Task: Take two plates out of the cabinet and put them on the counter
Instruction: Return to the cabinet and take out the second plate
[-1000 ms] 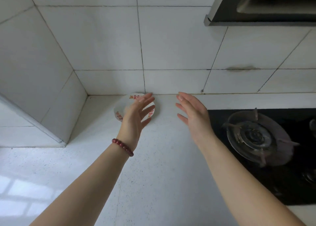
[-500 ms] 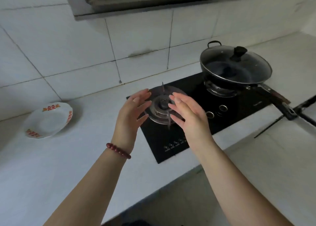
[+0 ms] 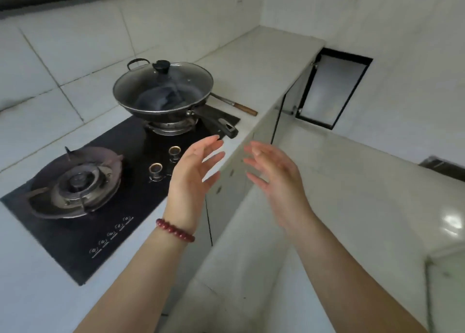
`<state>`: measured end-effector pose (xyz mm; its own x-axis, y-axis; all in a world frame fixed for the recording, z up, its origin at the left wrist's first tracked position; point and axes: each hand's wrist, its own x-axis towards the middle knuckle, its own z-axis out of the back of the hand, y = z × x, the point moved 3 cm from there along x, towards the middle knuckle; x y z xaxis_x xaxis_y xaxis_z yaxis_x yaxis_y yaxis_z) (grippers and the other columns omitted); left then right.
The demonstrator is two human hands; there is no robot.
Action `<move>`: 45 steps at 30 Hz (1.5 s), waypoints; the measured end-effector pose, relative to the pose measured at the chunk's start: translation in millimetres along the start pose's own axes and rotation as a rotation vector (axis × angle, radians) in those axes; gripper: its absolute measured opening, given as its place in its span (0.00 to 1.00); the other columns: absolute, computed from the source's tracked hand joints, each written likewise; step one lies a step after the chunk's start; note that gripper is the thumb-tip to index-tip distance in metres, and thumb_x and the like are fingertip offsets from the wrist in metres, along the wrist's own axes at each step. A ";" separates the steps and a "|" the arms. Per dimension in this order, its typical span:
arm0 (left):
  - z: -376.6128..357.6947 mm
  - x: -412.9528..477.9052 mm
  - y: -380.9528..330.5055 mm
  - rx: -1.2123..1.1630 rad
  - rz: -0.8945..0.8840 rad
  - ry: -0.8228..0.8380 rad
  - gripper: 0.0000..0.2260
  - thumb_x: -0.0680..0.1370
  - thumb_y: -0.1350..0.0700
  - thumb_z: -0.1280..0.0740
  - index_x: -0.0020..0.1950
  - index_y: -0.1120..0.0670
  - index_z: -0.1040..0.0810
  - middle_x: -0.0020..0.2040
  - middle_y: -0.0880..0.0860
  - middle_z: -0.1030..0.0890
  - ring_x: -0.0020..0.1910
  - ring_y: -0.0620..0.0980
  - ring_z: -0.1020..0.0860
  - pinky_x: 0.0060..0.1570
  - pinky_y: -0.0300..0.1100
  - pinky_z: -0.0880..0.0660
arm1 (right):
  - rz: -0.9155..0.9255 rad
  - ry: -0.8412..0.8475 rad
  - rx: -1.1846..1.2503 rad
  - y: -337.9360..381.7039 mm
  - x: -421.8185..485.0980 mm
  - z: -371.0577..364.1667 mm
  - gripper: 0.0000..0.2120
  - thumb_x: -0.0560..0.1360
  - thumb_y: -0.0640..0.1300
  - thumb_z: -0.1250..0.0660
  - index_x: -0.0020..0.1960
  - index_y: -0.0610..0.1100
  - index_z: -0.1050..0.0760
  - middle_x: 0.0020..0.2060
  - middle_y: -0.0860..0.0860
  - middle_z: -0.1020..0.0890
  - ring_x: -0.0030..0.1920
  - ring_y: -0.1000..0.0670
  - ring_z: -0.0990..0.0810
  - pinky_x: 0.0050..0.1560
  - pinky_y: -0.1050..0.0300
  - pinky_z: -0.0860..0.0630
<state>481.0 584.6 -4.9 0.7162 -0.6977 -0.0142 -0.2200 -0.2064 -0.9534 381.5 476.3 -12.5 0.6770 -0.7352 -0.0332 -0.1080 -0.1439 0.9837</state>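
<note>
No plate is in view now. My left hand (image 3: 195,172), with a red bead bracelet at the wrist, hovers open over the front edge of the white counter (image 3: 254,63), beside the stove knobs. My right hand (image 3: 275,174) is open too, palm facing left, held in the air past the counter edge above the floor. Both hands hold nothing. At the far right end under the counter, a cabinet door (image 3: 332,88) with a dark frame and frosted panel stands swung open; the inside of that cabinet is hidden.
A black gas hob (image 3: 141,181) takes up the counter's left part, with a bare burner (image 3: 75,181) and a lidded black wok (image 3: 163,88) whose handle juts toward the counter edge. A wooden-handled utensil (image 3: 239,107) lies behind it. Pale tiled floor (image 3: 352,194) spreads to the right.
The view has swung right: the plate on the counter has left the frame and the open cabinet door has come into sight. Both hands stay open and empty, now at the counter's front edge.
</note>
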 end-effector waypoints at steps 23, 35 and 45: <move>-284.4 238.3 91.7 -0.084 0.177 0.485 0.17 0.72 0.45 0.41 0.56 0.50 0.22 0.58 0.50 0.19 0.59 0.50 0.22 0.56 0.49 0.28 | 0.097 -0.569 0.077 54.7 175.7 259.1 0.06 0.72 0.50 0.31 0.49 0.52 0.19 0.49 0.53 0.16 0.52 0.53 0.18 0.54 0.55 0.22; -397.5 368.0 133.5 -0.039 0.238 0.570 0.17 0.71 0.45 0.41 0.55 0.49 0.22 0.56 0.49 0.19 0.58 0.50 0.22 0.59 0.49 0.28 | 0.102 -0.685 0.074 64.2 301.8 365.4 0.09 0.73 0.50 0.32 0.52 0.50 0.21 0.51 0.51 0.16 0.52 0.53 0.18 0.54 0.55 0.21; -547.5 507.7 176.7 -0.010 0.186 0.520 0.17 0.71 0.45 0.42 0.55 0.49 0.23 0.57 0.50 0.20 0.58 0.49 0.22 0.58 0.48 0.27 | 0.082 -0.618 0.067 100.3 454.8 511.2 0.09 0.73 0.49 0.33 0.53 0.49 0.21 0.52 0.50 0.16 0.53 0.51 0.18 0.56 0.51 0.22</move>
<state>443.1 -181.6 -15.6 0.2435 -0.9695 -0.0287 -0.3191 -0.0522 -0.9463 306.5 -211.2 -19.3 0.1203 -0.9900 -0.0738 -0.2012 -0.0972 0.9747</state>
